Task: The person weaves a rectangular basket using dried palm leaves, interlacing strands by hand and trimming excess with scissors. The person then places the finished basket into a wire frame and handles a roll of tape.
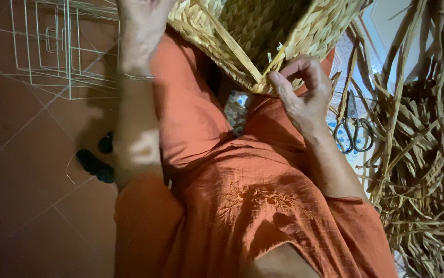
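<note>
A woven straw basket (253, 31) rests on my lap, over orange clothing, tilted toward me. My right hand (304, 90) pinches a flat straw strand (271, 64) at the basket's lower corner, thumb and fingers closed on it. My left hand (139, 25) reaches up along the basket's left side; its fingers run out of the top of the frame, so the grip is hidden. A thin bracelet circles the left wrist.
A pile of dried straw strips (423, 154) lies at the right. Scissors (353, 126) sit on a patterned cloth beside it. White wire frames (52, 46) stand on the red tiled floor at upper left. A dark object (96, 164) lies by my left arm.
</note>
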